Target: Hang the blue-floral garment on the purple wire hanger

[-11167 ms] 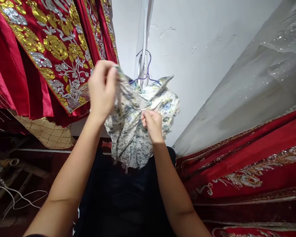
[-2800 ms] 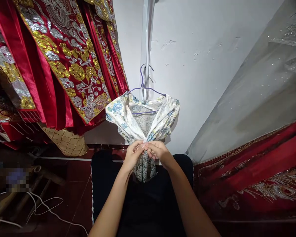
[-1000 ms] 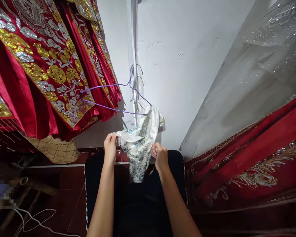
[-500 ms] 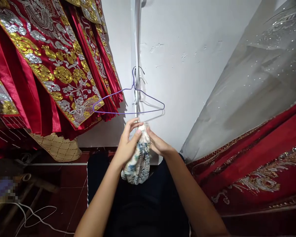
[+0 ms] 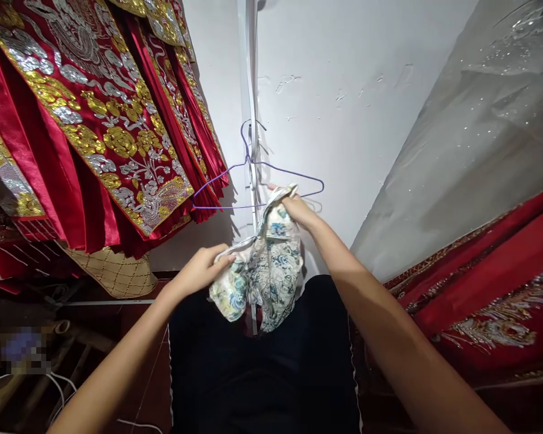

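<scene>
A small floral-print cloth item (image 5: 280,265), cream with blue and green flowers, hangs spread between my two hands; its exact kind does not show. My left hand (image 5: 203,268) pinches its lower-left edge between thumb and fingers. Higher up, my right hand (image 5: 298,208) grips the upper right corner, its fingers partly hidden behind the fabric. Beyond the cloth a purple wire hanger (image 5: 223,172) hangs by its hook from a white upright rail (image 5: 247,66). The cloth's top overlaps the right part of the hanger's bottom bar; whether they touch, I cannot tell.
Red garments with gold and silver embroidery (image 5: 120,141) hang at the left. On the right are a clear plastic cover (image 5: 438,157) and red beaded fabric (image 5: 479,289). A white wall (image 5: 344,60) stands behind the rail. Bamboo-like furniture (image 5: 79,337) and white cables (image 5: 61,386) lie lower left.
My hands have moved apart, the left down and leftward, the right up and rightward. The bunched cloth is now stretched open between them. The hanger has swung slightly right.
</scene>
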The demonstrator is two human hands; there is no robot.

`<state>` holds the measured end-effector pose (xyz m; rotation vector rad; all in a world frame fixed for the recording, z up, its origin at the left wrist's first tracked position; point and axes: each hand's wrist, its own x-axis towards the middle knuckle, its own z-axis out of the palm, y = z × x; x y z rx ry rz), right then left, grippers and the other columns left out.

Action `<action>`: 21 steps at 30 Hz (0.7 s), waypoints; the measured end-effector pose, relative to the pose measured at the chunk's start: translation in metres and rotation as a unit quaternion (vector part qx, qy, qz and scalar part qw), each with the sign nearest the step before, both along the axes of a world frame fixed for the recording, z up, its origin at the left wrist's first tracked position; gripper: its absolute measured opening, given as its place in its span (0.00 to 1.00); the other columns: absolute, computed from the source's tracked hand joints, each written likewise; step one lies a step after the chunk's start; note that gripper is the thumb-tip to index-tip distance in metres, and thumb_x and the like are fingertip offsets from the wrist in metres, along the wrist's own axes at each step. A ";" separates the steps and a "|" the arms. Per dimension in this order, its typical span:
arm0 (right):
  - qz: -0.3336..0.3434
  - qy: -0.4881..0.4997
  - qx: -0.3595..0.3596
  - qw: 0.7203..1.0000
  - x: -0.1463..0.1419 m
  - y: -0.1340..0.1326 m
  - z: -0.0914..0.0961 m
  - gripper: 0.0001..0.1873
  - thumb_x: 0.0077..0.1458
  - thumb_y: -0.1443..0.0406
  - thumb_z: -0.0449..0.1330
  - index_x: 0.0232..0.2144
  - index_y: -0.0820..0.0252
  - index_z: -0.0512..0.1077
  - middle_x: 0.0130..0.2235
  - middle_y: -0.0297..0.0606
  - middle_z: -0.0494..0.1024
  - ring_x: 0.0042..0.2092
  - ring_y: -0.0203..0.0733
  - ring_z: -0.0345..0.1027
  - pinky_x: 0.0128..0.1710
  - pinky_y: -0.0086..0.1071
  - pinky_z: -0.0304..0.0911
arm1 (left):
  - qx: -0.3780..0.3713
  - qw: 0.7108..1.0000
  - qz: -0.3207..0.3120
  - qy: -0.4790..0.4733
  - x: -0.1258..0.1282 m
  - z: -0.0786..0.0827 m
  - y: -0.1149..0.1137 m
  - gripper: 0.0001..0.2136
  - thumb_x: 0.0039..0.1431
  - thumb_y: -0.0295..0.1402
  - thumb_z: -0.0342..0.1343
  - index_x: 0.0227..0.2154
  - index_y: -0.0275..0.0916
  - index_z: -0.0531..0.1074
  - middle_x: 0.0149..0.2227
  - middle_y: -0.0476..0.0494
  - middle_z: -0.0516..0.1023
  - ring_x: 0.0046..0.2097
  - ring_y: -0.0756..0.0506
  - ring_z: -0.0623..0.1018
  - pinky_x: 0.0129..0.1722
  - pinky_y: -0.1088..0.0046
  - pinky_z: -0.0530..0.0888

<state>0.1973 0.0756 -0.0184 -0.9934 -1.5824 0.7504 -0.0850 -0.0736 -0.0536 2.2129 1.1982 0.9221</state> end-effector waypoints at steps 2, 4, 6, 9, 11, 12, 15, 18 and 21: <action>-0.031 -0.057 0.003 0.998 -0.004 0.002 -0.014 0.12 0.50 0.60 0.55 0.28 0.62 0.73 0.28 0.37 0.75 0.32 0.39 0.64 0.36 0.33 0.62 | -0.012 0.997 -0.001 0.074 -0.017 0.011 0.011 0.19 0.65 0.48 0.50 0.25 0.39 0.69 0.24 0.50 0.69 0.27 0.48 0.66 0.27 0.75 0.61; -0.052 -0.076 0.015 0.996 0.000 -0.002 -0.019 0.09 0.45 0.62 0.56 0.24 0.62 0.71 0.27 0.37 0.74 0.32 0.41 0.63 0.36 0.33 0.59 | -0.057 0.983 -0.005 0.174 -0.036 0.019 0.025 0.21 0.65 0.49 0.47 0.24 0.39 0.68 0.24 0.48 0.71 0.27 0.47 0.68 0.28 0.73 0.62; -0.066 -0.098 0.029 0.993 0.008 -0.009 -0.015 0.07 0.42 0.63 0.56 0.21 0.61 0.69 0.25 0.35 0.71 0.32 0.41 0.62 0.34 0.33 0.56 | -0.088 0.965 0.015 0.247 -0.055 0.025 0.038 0.22 0.65 0.49 0.45 0.25 0.39 0.70 0.27 0.45 0.75 0.29 0.44 0.71 0.31 0.71 0.66; -0.083 -0.127 0.044 0.987 0.018 -0.021 -0.003 0.06 0.39 0.64 0.55 0.17 0.59 0.65 0.20 0.31 0.64 0.30 0.39 0.58 0.32 0.32 0.52 | -0.022 0.964 0.079 0.255 -0.073 0.040 0.049 0.21 0.64 0.48 0.44 0.32 0.39 0.75 0.36 0.40 0.81 0.38 0.40 0.77 0.41 0.68 0.70; -0.093 -0.139 0.045 0.985 0.019 -0.027 0.003 0.07 0.39 0.64 0.54 0.15 0.58 0.62 0.19 0.30 0.60 0.28 0.37 0.55 0.30 0.32 0.49 | 0.055 0.964 0.126 0.229 -0.074 0.052 0.053 0.20 0.64 0.46 0.43 0.37 0.39 0.76 0.42 0.39 0.81 0.43 0.38 0.78 0.46 0.67 0.71; -0.096 -0.143 0.046 0.984 0.018 -0.029 0.004 0.08 0.39 0.64 0.54 0.15 0.58 0.60 0.18 0.30 0.59 0.27 0.37 0.54 0.30 0.32 0.48 | 0.078 0.960 0.154 0.221 -0.073 0.057 0.055 0.19 0.63 0.44 0.43 0.39 0.39 0.76 0.43 0.39 0.81 0.45 0.37 0.78 0.47 0.66 0.71; -0.105 -0.146 0.049 0.983 0.014 -0.033 0.004 0.09 0.40 0.63 0.53 0.14 0.57 0.56 0.18 0.29 0.57 0.27 0.35 0.51 0.29 0.31 0.47 | 0.072 0.944 0.224 0.230 -0.066 0.060 0.069 0.16 0.62 0.40 0.44 0.36 0.38 0.75 0.41 0.35 0.81 0.44 0.35 0.79 0.45 0.64 0.72; -0.110 -0.144 0.053 0.982 0.011 -0.036 0.001 0.08 0.39 0.64 0.51 0.14 0.57 0.56 0.18 0.29 0.56 0.27 0.35 0.50 0.28 0.31 0.47 | 0.045 0.941 0.232 0.240 -0.058 0.053 0.087 0.11 0.58 0.38 0.49 0.27 0.38 0.73 0.33 0.34 0.81 0.37 0.35 0.80 0.39 0.64 0.73; -0.102 -0.145 0.058 0.982 0.009 -0.040 -0.001 0.06 0.38 0.64 0.51 0.15 0.57 0.59 0.18 0.30 0.59 0.27 0.36 0.53 0.28 0.31 0.48 | 0.086 0.940 0.247 0.219 -0.044 0.050 0.095 0.10 0.61 0.35 0.47 0.31 0.38 0.72 0.38 0.31 0.80 0.42 0.34 0.79 0.44 0.61 0.73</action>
